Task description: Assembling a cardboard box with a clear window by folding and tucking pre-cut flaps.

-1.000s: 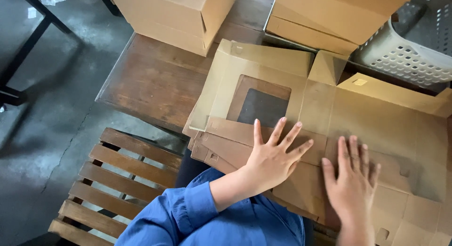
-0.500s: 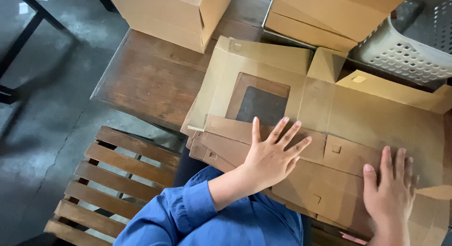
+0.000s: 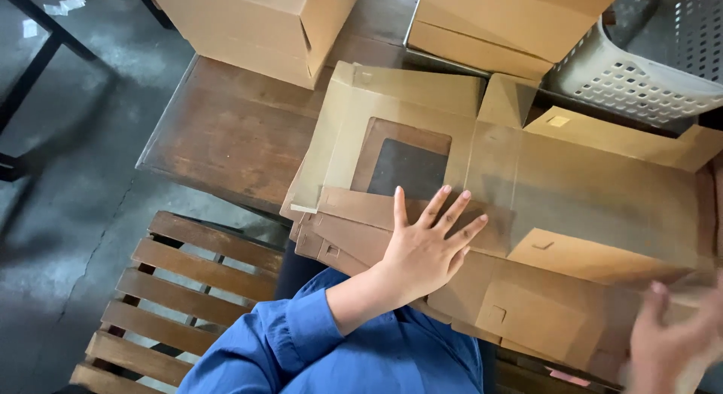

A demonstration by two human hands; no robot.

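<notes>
We see the left hand (image 3: 422,251) lying flat with fingers spread wide, palm down on the flattened cardboard box (image 3: 527,213), gripping nothing and simply pressing on the near left part of the sheet. A blue sleeve (image 3: 301,341) runs from it toward the near edge. The box blank lies unfolded across the wooden counter (image 3: 226,138), its near edge hanging past the counter toward us; a dark rectangular window cutout (image 3: 410,168) sits just beyond the spread fingertips. More flat cardboard pieces (image 3: 324,239) are stacked beneath it, their corners fanning out at near left. We note the right hand (image 3: 670,341) at the near right corner, blurred; it looks open with fingers loosely curled against the box's near right edge, but whether it has hold of the cardboard we cannot tell. At the far side a closed brown carton (image 3: 256,25) stands on the counter's left end, another carton stack (image 3: 497,25) to the right of it, and a pale perforated plastic basket (image 3: 633,85) at far right. A slatted wooden bench (image 3: 181,288) stands near left on the concrete floor (image 3: 68,175).
</notes>
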